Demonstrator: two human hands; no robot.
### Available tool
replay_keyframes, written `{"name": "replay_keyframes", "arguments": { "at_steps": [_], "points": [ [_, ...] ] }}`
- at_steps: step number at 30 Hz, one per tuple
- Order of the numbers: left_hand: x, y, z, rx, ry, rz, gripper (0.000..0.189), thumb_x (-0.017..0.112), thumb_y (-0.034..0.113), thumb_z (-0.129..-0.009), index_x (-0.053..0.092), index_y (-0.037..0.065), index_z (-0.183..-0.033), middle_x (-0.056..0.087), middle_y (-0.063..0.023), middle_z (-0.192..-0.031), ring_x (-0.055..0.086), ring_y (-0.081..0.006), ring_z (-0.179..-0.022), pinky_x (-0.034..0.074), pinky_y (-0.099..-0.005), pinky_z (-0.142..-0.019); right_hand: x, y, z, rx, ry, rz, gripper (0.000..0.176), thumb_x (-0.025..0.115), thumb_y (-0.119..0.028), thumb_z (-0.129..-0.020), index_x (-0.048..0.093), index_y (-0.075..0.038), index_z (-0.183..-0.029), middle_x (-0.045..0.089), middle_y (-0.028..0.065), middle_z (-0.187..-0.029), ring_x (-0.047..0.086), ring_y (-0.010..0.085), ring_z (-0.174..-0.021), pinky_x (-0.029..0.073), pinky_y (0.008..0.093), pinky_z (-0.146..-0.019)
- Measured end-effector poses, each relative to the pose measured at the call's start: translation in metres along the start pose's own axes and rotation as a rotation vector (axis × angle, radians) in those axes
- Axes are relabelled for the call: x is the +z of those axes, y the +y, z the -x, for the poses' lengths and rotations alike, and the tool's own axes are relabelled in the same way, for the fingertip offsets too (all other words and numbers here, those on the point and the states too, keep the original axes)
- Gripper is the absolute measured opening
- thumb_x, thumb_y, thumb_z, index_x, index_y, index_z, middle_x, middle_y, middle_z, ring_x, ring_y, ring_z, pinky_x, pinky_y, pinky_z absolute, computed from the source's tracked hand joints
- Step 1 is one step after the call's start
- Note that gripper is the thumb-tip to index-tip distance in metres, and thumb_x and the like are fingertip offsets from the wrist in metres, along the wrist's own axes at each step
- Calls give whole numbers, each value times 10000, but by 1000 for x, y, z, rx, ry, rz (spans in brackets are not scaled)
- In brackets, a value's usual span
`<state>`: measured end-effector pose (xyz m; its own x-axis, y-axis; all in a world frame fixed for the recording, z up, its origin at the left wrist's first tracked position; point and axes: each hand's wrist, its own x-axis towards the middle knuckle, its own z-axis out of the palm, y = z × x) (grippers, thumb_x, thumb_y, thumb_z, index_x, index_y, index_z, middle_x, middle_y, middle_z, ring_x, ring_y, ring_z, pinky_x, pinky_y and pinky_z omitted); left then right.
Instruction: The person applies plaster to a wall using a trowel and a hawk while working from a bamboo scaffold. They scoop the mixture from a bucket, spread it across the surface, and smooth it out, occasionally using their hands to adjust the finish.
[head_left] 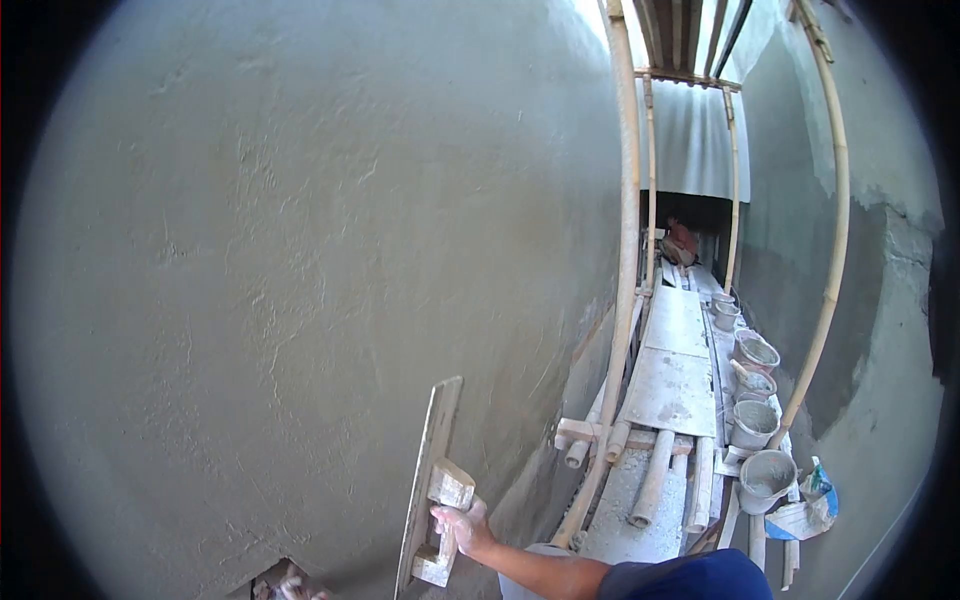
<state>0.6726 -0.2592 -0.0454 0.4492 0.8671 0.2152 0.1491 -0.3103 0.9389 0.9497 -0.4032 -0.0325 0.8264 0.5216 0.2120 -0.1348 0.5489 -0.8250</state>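
Note:
My right hand (pixel 462 528) is closed around the handle of a long plastering float (pixel 424 470), its fingers smeared with pale plaster. The float stands nearly upright, its long thin blade close against the wet grey plastered wall (pixel 300 280). At the bottom edge, my left hand (pixel 292 588) shows only in part, with whitish fingers beside a dark, rough-edged patch (pixel 262 580) low on the wall. The frame cuts off the rest of that hand.
On the right runs a bamboo scaffold with plank boards (pixel 672 385). Several mortar buckets (pixel 768 480) line its side, near a torn bag (pixel 808 512). Bamboo poles (pixel 622 200) rise beside the wall. A person (pixel 680 243) crouches at the far end.

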Motion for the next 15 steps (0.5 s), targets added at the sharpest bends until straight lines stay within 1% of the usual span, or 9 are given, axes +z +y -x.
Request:
{"name": "replay_keyframes", "arguments": {
  "at_steps": [1, 3, 4, 5, 6, 7, 8, 11, 15],
  "points": [
    [1, -22, -2, -49, -4, -146, 553, 528, 414, -845, 417, 76, -1268, 469, -190, -1295, 431, -332, -1205, 233, -487, -1031, -4, 1, -2, -12, 23, 11, 144, 665, -50, -750, 564, -25, -849, 564, 22, -673, 533, 115, -534, 437, 270, -480],
    [15, -75, -20, -87, 96, -400, 558, 520, 411, -869, 409, 54, -1283, 504, -177, -1259, 446, -314, -1194, 261, -482, -1023, -15, 7, -1, -19, 72, 33, 136, 671, -46, -750, 568, -33, -839, 557, 18, -659, 527, 114, -523, 431, 271, -468],
    [18, -110, -31, -46, 46, -311, 566, 517, 403, -879, 390, 48, -1302, 486, -183, -1278, 444, -321, -1195, 275, -470, -1021, -23, 12, -1, -8, 115, 56, 133, 655, -53, -741, 576, -21, -844, 572, 44, -680, 537, 141, -518, 445, 290, -484],
    [18, -146, -45, -3, -2, -221, 575, 513, 395, -890, 371, 42, -1321, 469, -189, -1296, 441, -328, -1196, 289, -457, -1019, -28, 12, 0, -8, 121, 57, 139, 657, -50, -739, 574, -22, -848, 572, 45, -680, 536, 142, -517, 444, 290, -479],
    [17, -150, -52, 40, -52, -131, 584, 510, 387, -900, 353, 37, -1340, 451, -194, -1315, 439, -336, -1196, 303, -445, -1017, -32, 10, 0, -9, 128, 58, 145, 658, -47, -737, 572, -23, -852, 572, 45, -680, 535, 143, -515, 443, 291, -473],
    [8, -156, -57, 0, -80, 4, 597, 538, 349, -895, 330, 28, -1354, 429, -200, -1331, 431, -335, -1204, 314, -429, -1016, -30, 10, -1, -9, 139, 64, 152, 660, -44, -735, 569, -23, -856, 572, 45, -680, 534, 144, -514, 442, 291, -468],
    [6, -161, -57, 11, -98, 66, 607, 552, 332, -889, 320, 23, -1358, 421, -202, -1336, 428, -333, -1207, 317, -425, -1017, -33, 9, -2, -3, 146, 44, 164, 660, -35, -733, 565, -25, -867, 566, 43, -674, 535, 144, -511, 445, 293, -463],
    [4, -141, -54, 85, -134, 132, 643, 593, 280, -870, 292, 9, -1369, 396, -208, -1352, 419, -328, -1217, 326, -410, -1020, -35, 14, -8, -27, 149, 27, 158, 662, -35, -732, 561, -27, -854, 557, 38, -662, 536, 145, -509, 446, 294, -465],
    [7, -132, -47, 173, -189, 220, 705, 649, 211, -845, 253, -11, -1385, 364, -216, -1373, 406, -321, -1229, 337, -391, -1023, -29, 16, -9, -24, 114, 65, 151, 668, -36, -735, 562, -31, -843, 552, 27, -653, 530, 136, -504, 439, 288, -461]
  ]
}}
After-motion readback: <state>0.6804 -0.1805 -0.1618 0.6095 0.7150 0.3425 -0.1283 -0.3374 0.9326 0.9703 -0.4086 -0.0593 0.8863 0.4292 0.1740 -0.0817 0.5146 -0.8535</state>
